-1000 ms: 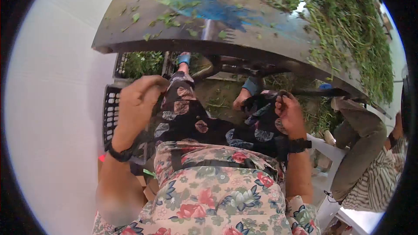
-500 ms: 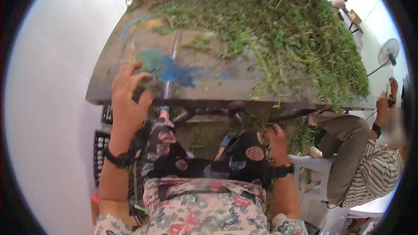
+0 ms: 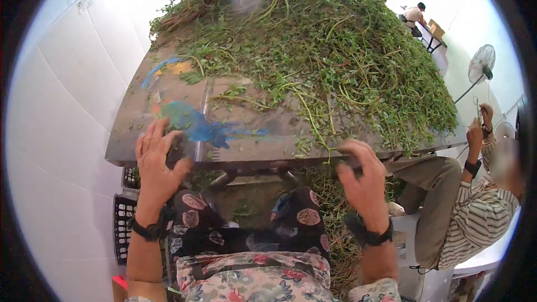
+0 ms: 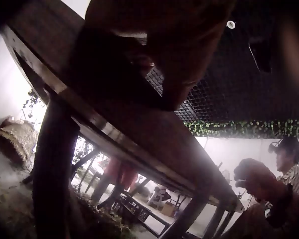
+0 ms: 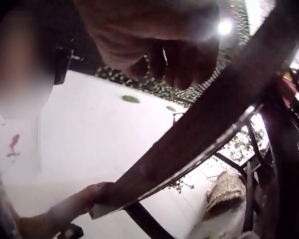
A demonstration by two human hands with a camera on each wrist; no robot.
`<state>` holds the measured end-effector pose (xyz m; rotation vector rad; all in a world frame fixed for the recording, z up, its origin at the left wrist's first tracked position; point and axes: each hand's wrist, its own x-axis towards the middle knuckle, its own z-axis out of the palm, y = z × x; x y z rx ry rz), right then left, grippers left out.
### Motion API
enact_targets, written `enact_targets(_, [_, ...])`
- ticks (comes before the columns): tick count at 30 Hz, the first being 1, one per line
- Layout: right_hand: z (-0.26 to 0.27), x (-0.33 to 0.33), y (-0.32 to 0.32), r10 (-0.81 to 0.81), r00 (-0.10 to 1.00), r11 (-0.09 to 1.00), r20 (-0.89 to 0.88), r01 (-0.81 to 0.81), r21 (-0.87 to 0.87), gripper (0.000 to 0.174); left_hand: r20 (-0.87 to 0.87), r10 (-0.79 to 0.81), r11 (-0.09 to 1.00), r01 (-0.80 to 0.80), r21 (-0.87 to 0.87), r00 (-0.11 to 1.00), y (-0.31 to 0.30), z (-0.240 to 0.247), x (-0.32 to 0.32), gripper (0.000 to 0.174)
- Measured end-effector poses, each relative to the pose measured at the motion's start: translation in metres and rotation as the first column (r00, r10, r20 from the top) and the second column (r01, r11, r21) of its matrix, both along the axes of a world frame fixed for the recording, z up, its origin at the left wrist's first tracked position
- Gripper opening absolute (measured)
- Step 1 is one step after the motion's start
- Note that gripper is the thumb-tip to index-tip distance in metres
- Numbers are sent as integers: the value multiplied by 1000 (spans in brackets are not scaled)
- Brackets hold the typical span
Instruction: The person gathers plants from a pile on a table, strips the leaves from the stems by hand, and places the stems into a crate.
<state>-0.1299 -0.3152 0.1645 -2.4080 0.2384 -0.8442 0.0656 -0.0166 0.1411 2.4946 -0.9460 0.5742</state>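
Hands both at the near edge of a long wooden desk (image 3: 140, 134). Left hand (image 3: 159, 159) released and laid flat, fingers spread on bare board just beside a blue paint stain (image 3: 196, 123), seemingly for steadying or feeling along the rim. Right hand (image 3: 363, 182) with fingers bent over the edge, blurred; impossible to tell whether pinching anything or merely hooked there, and dark and unclear in the right wrist view too. Heap of green herb stems (image 3: 335, 50) piled high across the far and right parts of the desk, probably pushed back to leave a strip of working board in front. Tangled, leafy and wiry, pale stalks threading through small dark leaves. Loose stems (image 3: 313, 128) trailing down from the heap to just beside the right hand, within easy reach. Desk surface worn, dull brown and paint-smeared, with a straight seam between planks; dark slanting underside and legs seen from the left wrist view. Black lattice plastic crate (image 3: 124, 218) below the left corner, near the knees, likely for catching sorted greens. Fallen scraps of green on the floor beneath. Seated person in a striped shirt (image 3: 475, 218) at the right end, standing fan (image 3: 482, 62) beyond.
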Motion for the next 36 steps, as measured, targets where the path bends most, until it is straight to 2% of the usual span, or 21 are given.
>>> enact_targets(3, [25, 23, -22, 57, 951, 990, -305, -94, -107, 35, 2, -17, 1000, 17, -21, 1000, 0, 2, -1, 44])
enact_targets(6, [33, 51, -55, -42, 956, 972, -290, -29, -233, 36, 14, -35, 999, 36, -28, 999, 1, 2, 0, 43])
enact_targets(9, [30, 88, -79, -57, 980, 904, -192, -32, -427, 40, -77, -87, 995, 82, -65, 993, -5, 12, 1, 40])
enact_targets(12, [26, 137, -74, 45, 930, 937, -364, -166, -307, 44, -109, -172, 975, 154, -157, 979, -26, 14, 9, 37])
enact_targets(14, [48, 158, -32, 110, 746, 949, -656, -275, -154, 49, -92, -240, 961, 223, -161, 966, -40, 14, 8, 35])
enact_targets(15, [43, 166, -21, 197, 792, 909, -579, -368, -195, 49, -87, -277, 952, 261, -162, 957, -45, 14, 9, 35])
enact_targets(16, [37, 171, -14, 287, 817, 859, -500, -450, -242, 49, -64, -249, 963, 240, -127, 966, -47, 14, 9, 34])
enact_targets(19, [32, 179, -12, 340, 867, 878, -364, -431, -208, 45, -14, -195, 979, 194, -60, 981, -48, 13, 6, 32])
enact_targets(22, [51, 185, -42, 231, 948, 934, -218, -279, -223, 43, 5, -186, 981, 186, -61, 982, -46, 13, 6, 31])
enact_targets(24, [75, 184, -70, -57, 970, 996, -237, 40, -75, 43, 14, -180, 982, 180, -62, 984, -46, 13, 5, 31])
enact_targets(26, [73, 185, -116, -283, 943, 940, -177, 236, -246, 52, 13, -186, 979, 186, -79, 983, -47, 12, 5, 31])
enact_targets(28, [58, 186, -151, -382, 910, 883, -159, 308, -355, 61, 2, -190, 979, 190, -76, 982, -49, 13, 5, 31])
enact_targets(29, [52, 188, -163, -429, 891, 848, -146, 341, -405, 66, -10, -193, 979, 192, -64, 981, -49, 14, 5, 30])
enact_targets(32, [46, 196, -181, -402, 864, 892, -303, 296, -340, 78, -35, -185, 982, 183, -45, 982, -52, 18, 5, 30])
enact_targets(33, [45, 200, -182, -378, 855, 913, -356, 280, -296, 78, -40, -183, 982, 181, -44, 982, -53, 19, 5, 30])
enact_targets(36, [38, 215, -195, -368, 822, 908, -435, 216, -360, 75, -38, -179, 983, 178, -45, 983, -55, 22, 4, 30])
